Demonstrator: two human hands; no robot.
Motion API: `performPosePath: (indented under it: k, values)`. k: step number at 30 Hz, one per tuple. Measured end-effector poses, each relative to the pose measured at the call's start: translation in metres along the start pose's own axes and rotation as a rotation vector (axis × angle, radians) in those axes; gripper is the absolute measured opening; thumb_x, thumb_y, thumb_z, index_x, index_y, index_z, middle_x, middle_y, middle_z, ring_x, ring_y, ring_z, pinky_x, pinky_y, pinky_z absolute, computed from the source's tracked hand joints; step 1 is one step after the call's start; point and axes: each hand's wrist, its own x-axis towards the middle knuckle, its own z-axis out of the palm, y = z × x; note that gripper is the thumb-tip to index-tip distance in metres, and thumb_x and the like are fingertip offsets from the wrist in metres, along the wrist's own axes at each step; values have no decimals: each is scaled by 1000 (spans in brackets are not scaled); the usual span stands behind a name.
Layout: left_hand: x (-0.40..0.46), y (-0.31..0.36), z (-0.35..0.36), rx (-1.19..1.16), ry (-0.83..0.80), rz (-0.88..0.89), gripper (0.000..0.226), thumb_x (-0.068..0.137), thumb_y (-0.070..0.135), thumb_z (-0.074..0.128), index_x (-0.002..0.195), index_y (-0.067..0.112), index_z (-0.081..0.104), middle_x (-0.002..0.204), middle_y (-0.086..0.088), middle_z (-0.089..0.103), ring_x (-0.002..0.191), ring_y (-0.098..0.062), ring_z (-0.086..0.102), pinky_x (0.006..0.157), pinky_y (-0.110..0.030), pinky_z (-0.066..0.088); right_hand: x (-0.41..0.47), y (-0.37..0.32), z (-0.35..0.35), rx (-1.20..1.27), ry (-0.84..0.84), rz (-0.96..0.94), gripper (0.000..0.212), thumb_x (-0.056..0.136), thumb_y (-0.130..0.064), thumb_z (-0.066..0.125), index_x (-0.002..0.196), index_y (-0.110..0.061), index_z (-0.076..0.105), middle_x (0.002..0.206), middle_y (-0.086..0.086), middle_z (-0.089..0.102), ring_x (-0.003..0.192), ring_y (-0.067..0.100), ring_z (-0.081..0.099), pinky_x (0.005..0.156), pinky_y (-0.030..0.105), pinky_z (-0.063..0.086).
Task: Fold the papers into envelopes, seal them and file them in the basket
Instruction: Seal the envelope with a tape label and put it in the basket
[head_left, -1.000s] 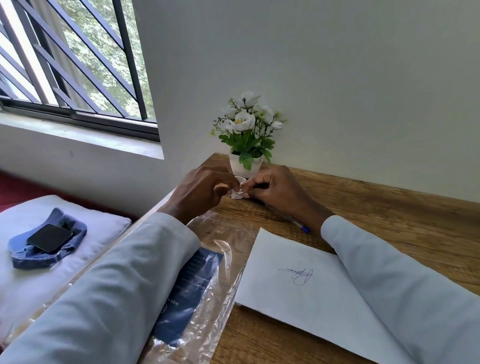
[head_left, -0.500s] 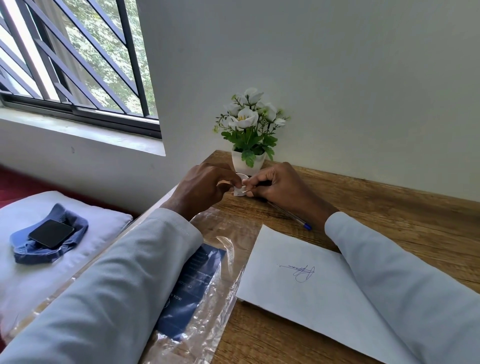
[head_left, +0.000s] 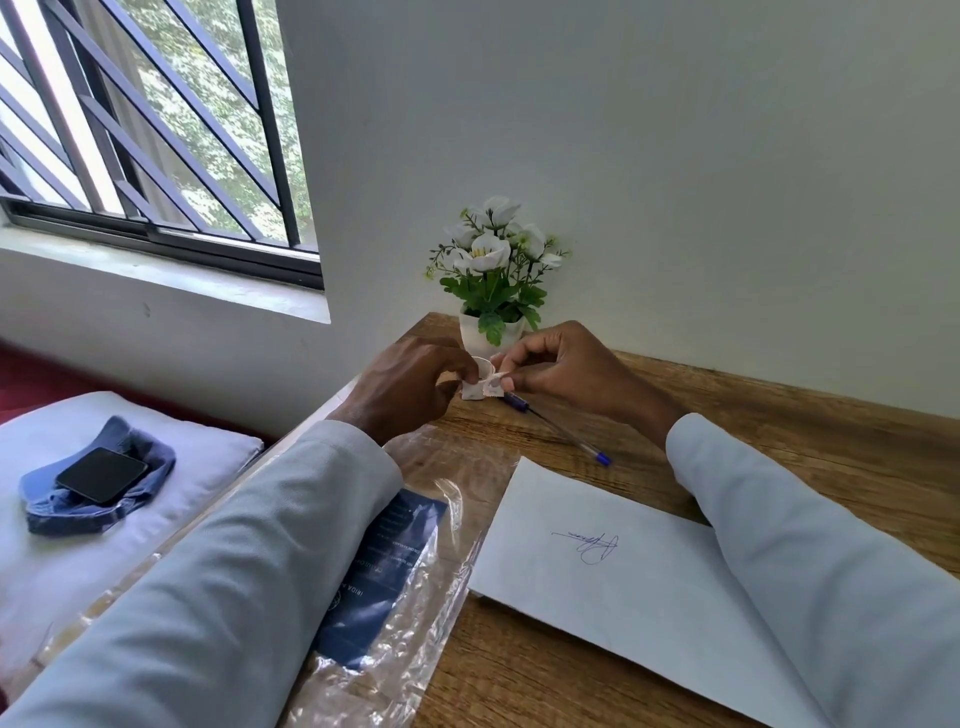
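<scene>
Left hand (head_left: 410, 384) and right hand (head_left: 561, 371) both pinch a small tape roll (head_left: 483, 382) near the desk's (head_left: 779, 457) far edge. The signed paper (head_left: 597, 566) lies unfolded near the front edge. The thin strip could tear short or stick to fingers

In my view the table (head_left: 779, 441) fills the lower right of the frame. At its far edge, centre frame, sits the flower pot (head_left: 491, 332), with my left hand (head_left: 415, 384) and right hand (head_left: 576, 374) meeting just below it around a small sachet (head_left: 480, 387). The pen (head_left: 561, 428) lies right of the sachet, the paper (head_left: 623, 571) below it, a plastic sleeve (head_left: 415, 545) left of the paper. At far left, a phone (head_left: 101, 475) rests on a cloth (head_left: 104, 512) on a pillow (head_left: 197, 457).
</scene>
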Motion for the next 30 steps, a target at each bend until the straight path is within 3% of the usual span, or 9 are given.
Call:
performPosePath:
  k: [3,7,9,13,17,20,23,26,30]
  values:
    - [1,7,-2,65,-42,-64,33,82,5,65,108,24,71,120,1,68,100,-21,63,76,-24,48,-8,-12,-12,32,62,-14,14,76,-12,82,88,-6,77,92,9,77,86,22,72,82,32,59]
    - [3,18,-8,85,-80,-101,34,85,9,62,115,25,65,122,-3,65,92,-22,61,66,-24,46,-34,-35,-32,100,98,8,20,76,-12,82,91,-1,76,86,8,76,73,8,67,64,15,52]
    - [5,25,-16,61,-64,-96,37,86,6,58,120,22,58,121,-6,66,84,-24,61,58,-23,40,-52,-45,-42,119,106,38,20,76,-12,82,92,-1,75,85,12,75,72,11,66,61,15,51]
    - [10,40,-28,110,-17,-96,48,88,7,52,133,24,50,123,-10,66,91,-32,66,63,-30,40,-93,-68,-64,171,95,82,18,78,-7,80,93,0,73,91,21,74,78,21,68,70,27,55]
    - [19,75,-37,47,-18,22,38,92,13,55,127,26,57,122,-6,67,97,-30,66,72,-34,50,-133,-84,-87,213,136,125,21,79,-8,79,96,3,71,98,31,69,88,46,67,86,54,54]
    - [27,111,-34,-184,-27,64,24,91,13,62,112,23,67,105,9,69,89,-13,67,70,-18,50,-157,-83,-97,261,199,194,23,80,-6,77,98,5,70,100,33,68,79,39,67,77,44,58]
    - [29,165,-16,-578,-99,40,9,85,16,73,94,13,75,87,1,75,78,-13,71,67,-26,56,-194,-72,-104,306,317,315,21,80,-5,76,99,3,71,90,20,73,74,20,70,67,32,58]
    - [18,209,-8,-1024,-325,-163,22,90,28,65,94,9,74,86,-9,76,78,-17,72,64,-25,56,-224,-57,-100,335,380,447,19,79,-10,78,97,-2,74,87,10,76,73,16,69,65,27,57]
    - [10,233,2,-1182,-458,-204,35,90,36,62,102,6,73,93,-10,76,85,-19,72,68,-26,57,-252,-45,-93,349,422,579,24,75,-12,82,94,0,73,81,11,73,69,16,67,66,31,61]
